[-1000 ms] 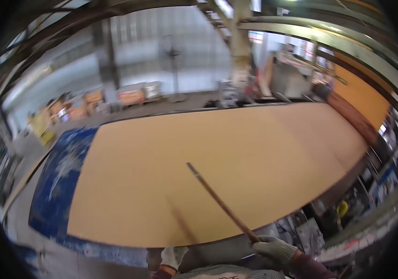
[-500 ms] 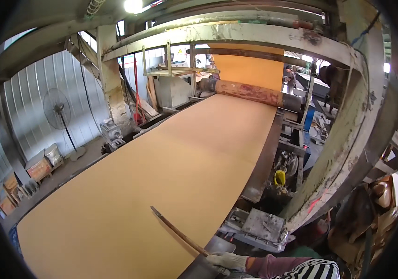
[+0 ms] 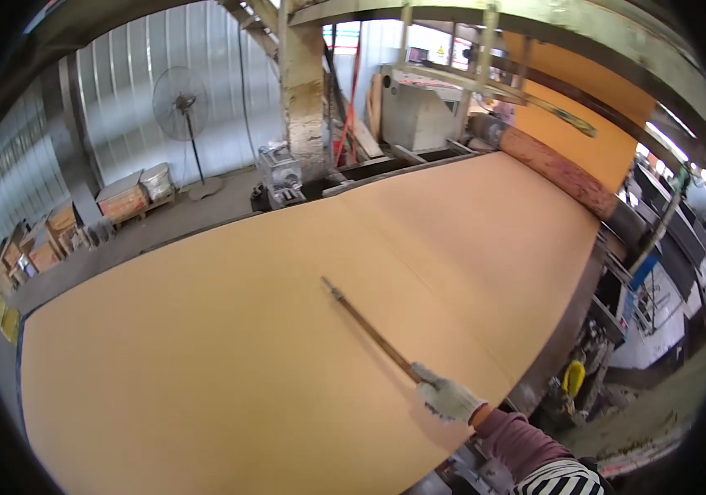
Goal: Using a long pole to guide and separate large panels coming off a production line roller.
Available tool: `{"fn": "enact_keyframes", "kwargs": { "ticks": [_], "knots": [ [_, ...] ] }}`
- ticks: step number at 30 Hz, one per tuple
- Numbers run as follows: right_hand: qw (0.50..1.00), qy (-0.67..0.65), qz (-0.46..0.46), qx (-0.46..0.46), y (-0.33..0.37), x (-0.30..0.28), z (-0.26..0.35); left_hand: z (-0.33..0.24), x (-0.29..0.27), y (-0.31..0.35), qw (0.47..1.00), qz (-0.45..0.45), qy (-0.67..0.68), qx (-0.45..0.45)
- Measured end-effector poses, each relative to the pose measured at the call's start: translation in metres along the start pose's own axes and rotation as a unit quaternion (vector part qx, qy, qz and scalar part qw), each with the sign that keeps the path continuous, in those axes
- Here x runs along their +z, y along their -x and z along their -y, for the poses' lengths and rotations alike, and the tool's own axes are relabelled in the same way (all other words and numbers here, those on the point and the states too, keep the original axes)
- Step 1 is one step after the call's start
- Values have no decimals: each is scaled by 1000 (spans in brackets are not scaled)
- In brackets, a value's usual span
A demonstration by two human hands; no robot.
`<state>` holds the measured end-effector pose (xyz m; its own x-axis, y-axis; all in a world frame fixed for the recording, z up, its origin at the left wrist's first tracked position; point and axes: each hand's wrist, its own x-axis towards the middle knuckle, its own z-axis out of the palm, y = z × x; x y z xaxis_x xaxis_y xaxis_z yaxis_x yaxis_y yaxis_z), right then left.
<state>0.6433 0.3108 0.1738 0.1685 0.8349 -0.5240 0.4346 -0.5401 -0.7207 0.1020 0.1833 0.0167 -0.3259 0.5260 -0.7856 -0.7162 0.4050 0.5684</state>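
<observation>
In a pale knitted work glove, my right hand [image 3: 449,398] is closed around one end of a long, thin wooden stick [image 3: 375,334]. The stick points away to the far left, its tip narrower and greyish. It stretches over a wide tan sheet [image 3: 196,355] that covers a long machine bed; whether the tip touches the sheet I cannot tell. My forearm, in a mauve sleeve with a black-and-white striped cover, reaches in from the lower right. My left hand is out of view.
A reddish-brown roller [image 3: 552,163] lies across the far end, an orange sheet [image 3: 588,107] hanging behind it. A motor [image 3: 280,169] and post [image 3: 306,99] stand along the far-left edge. Beyond are a fan [image 3: 184,103] and boxes [image 3: 122,198]. A yellow object [image 3: 573,378] sits beside the right edge.
My view has swung, shifting the scene rightward in it. My right hand has reached farther out over the sheet, still holding the stick.
</observation>
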Motion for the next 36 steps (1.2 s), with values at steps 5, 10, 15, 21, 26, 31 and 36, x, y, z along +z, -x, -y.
{"fn": "enact_keyframes", "kwargs": {
  "ticks": [5, 10, 15, 21, 26, 31, 36],
  "knots": [
    [977, 175, -121, -31, -182, -30, 28, -3, 13, -4, 998, -58, 2, -1],
    [935, 259, -221, -93, -372, -2, 121, -2, 9, -6, 994, -108, 9, -3],
    [924, 314, -215, -29, -407, 29, 206, -12, -16, -3, 993, -121, 8, -6],
    [965, 257, -53, -1, -235, 70, 195, -32, -89, -10, 994, -106, -8, -10],
    [942, 323, -27, -85, 21, 99, 80, -63, -187, -28, 997, -46, -38, 45],
    [872, 434, 46, 222, 370, 125, 67, -104, -225, -98, 994, 83, 34, 59],
    [873, 449, 33, 186, 511, 142, 60, -164, -366, -169, 986, 71, -9, 148]
  ]
}}
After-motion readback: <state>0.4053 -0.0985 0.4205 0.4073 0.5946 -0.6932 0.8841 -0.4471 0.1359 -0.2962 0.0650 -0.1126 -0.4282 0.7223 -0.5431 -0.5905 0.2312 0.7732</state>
